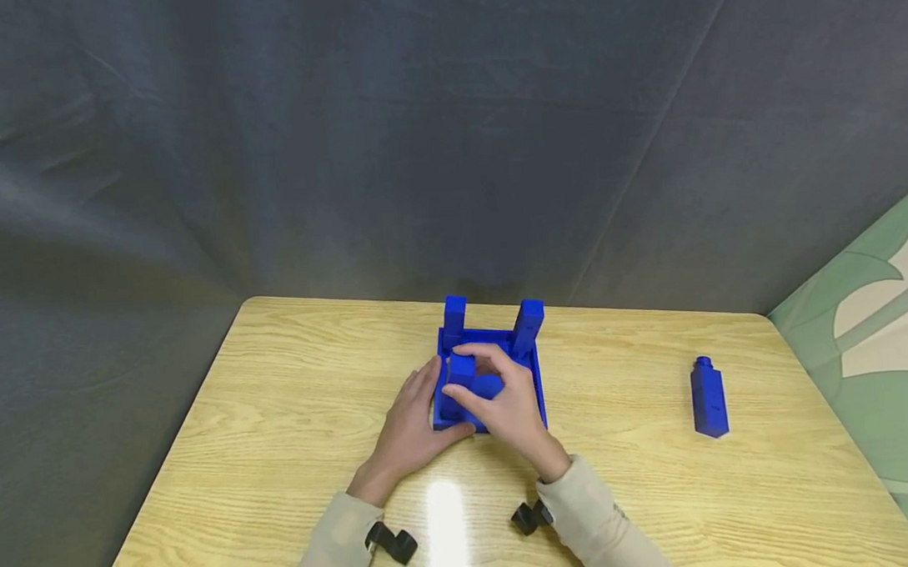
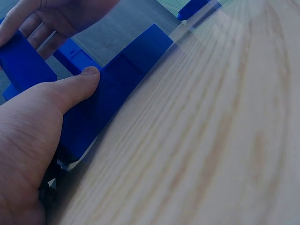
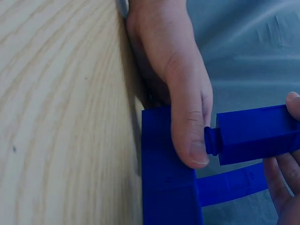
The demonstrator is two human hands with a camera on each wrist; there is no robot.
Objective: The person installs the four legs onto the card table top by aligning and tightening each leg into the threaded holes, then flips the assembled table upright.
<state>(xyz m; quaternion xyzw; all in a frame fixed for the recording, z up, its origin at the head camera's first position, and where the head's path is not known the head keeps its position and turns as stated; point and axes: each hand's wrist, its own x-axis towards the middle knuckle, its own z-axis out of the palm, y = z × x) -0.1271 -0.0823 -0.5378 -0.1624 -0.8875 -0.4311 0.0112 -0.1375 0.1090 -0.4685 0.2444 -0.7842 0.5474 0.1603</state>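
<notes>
A blue square base with raised walls (image 1: 540, 389) lies on the table, a leg standing in each of its two far corners, left leg (image 1: 454, 318) and right leg (image 1: 529, 323). My left hand (image 1: 408, 435) grips its near left corner, fingers along the left side and thumb on the front wall (image 2: 124, 72). Above that corner my right hand (image 1: 514, 398) pinches a blue square leg (image 1: 461, 369) by its upper end between thumb and fingers. The leg's narrow ridged neck (image 3: 212, 141) points down at the corner, partly showing; whether its tip sits inside the base is hidden.
Another blue leg (image 1: 709, 400) with a ridged neck lies on the wooden table (image 1: 279, 423) to the right. Dark grey cloth (image 1: 419, 151) hangs behind the table, and a green and white patterned surface (image 1: 876, 335) borders its right side.
</notes>
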